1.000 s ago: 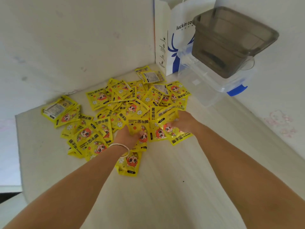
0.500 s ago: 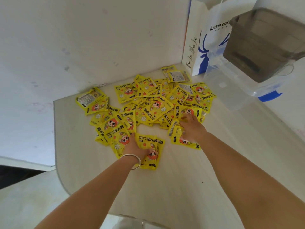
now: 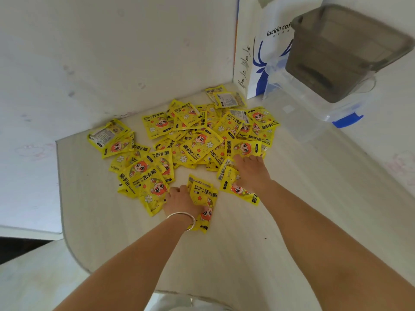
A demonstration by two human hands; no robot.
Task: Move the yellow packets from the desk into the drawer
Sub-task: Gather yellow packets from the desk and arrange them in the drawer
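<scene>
head view: yellow packets [image 3: 193, 140] heaped on the desk [image 3: 247, 254]; left hand [image 3: 182, 202] grips a couple at the near edge, right hand [image 3: 251, 171] lies spread flat over others.

"HAND WARMER" is printed on the flat yellow foil packets [image 3: 203, 194] strewn on the desk; "luckin cof" is read on the white paper bag [image 3: 269, 52] at the far edge.

Dozens of yellow packets [image 3: 203, 145], uncountable

1 head-worn view looks steeply down, close over the desk [image 3: 224, 254].
</scene>
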